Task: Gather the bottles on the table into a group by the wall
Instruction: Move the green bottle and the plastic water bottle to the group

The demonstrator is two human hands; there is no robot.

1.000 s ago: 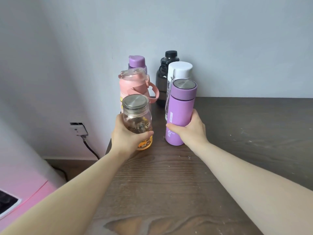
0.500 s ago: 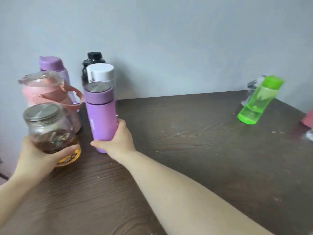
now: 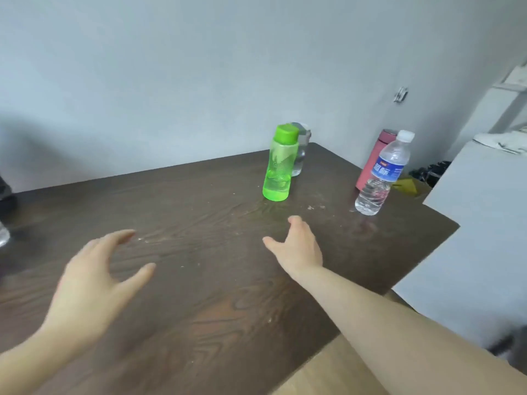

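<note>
A green see-through bottle (image 3: 279, 166) stands on the dark wooden table (image 3: 199, 280) toward its far right. Half hidden behind it is a clear bottle with a grey lid (image 3: 300, 151). Near the table's right edge stand a pink flask (image 3: 374, 159) and, in front of it, a clear water bottle with a blue label (image 3: 382, 178). My right hand (image 3: 298, 246) hovers open over the table, a little short of the green bottle. My left hand (image 3: 94, 280) is open too, lower left, holding nothing. The bottles grouped by the wall are almost out of view at the left edge (image 3: 4, 212).
The grey wall (image 3: 199, 81) runs along the table's far side. Right of the table stand a pale grey surface (image 3: 484, 223) and white furniture (image 3: 502, 109). Light wooden floor (image 3: 328, 374) shows below the table's near right edge.
Both hands have let go of the glass jar and the purple flask, left by the wall group. My view has swung right, and both open hands have moved toward the right-hand bottles.
</note>
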